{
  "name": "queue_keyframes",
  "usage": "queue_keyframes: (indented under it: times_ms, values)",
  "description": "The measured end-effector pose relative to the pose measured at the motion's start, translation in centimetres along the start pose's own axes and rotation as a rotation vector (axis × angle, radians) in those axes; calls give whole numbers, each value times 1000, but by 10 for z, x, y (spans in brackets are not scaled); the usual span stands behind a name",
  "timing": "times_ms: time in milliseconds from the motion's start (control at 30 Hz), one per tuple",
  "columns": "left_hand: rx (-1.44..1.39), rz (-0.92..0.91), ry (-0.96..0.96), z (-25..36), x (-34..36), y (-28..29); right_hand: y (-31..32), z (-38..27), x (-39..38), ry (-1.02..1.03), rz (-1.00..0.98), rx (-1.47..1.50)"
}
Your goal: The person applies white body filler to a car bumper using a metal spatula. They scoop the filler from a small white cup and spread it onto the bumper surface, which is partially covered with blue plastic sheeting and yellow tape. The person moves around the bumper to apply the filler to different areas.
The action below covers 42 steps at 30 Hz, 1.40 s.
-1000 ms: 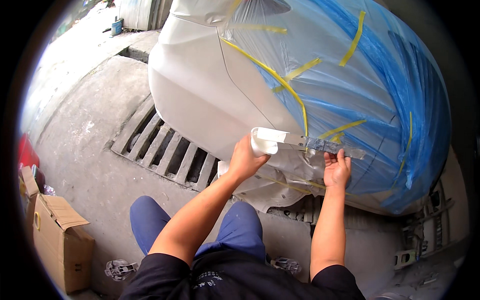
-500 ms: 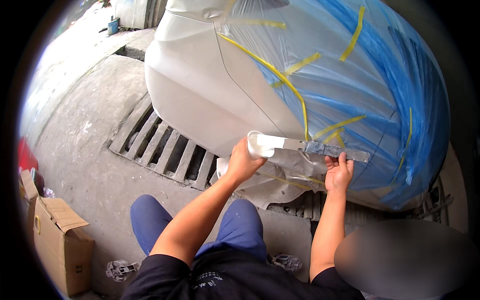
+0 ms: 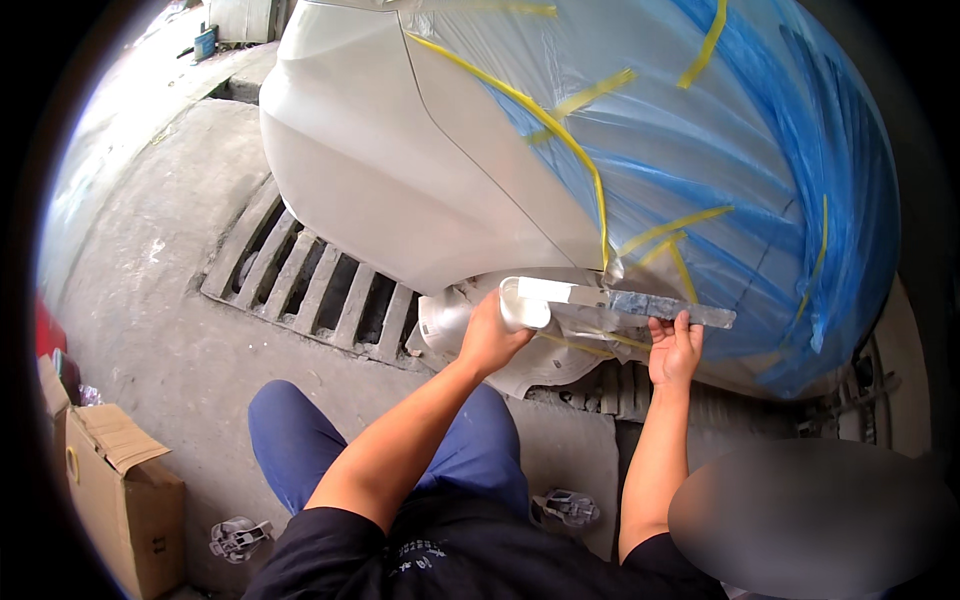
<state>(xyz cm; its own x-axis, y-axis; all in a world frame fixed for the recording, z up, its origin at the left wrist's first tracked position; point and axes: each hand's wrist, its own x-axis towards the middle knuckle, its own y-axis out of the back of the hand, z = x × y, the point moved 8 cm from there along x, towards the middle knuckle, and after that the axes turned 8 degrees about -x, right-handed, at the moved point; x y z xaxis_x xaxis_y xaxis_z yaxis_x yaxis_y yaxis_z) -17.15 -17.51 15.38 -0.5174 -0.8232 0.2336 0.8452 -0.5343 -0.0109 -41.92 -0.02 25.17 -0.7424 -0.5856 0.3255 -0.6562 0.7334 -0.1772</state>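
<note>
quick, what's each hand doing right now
Left hand: closed around a white cup.
Right hand: holding a long flat strip by its grey part with the fingers.

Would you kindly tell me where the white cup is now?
The white cup is just right of centre in the head view, in the left hand, at one end of a flat strip.

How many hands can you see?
2. The left hand is wrapped around the white cup, near the middle. The right hand is further right, holding the flat stick. The lower right is blurred, so others could be hidden there.
</note>
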Motion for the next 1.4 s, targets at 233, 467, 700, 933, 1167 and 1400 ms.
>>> queue_keyframes:
  times_ms: [233, 467, 700, 933, 1167, 1400]
  values:
    - [33, 43, -40, -16, 7, -16, 16, 0, 9, 2, 3, -23]
    - [34, 8, -58, -10, 12, -25, 32, -2, 21, 0, 21, -11]
    - [28, -25, -49, -3, 16, -29, 36, -7, 25, 14, 18, -3]
    - [44, -8, -76, 5, 12, -21, 16, -24, 18, 12, 33, -67]
    - [181, 25, -232, 2, -2, -2, -68, -57, -9, 194, -154, -352]
    - [268, 38, -286, -1, -14, 8, -102, -33, -23, 120, -166, -400]
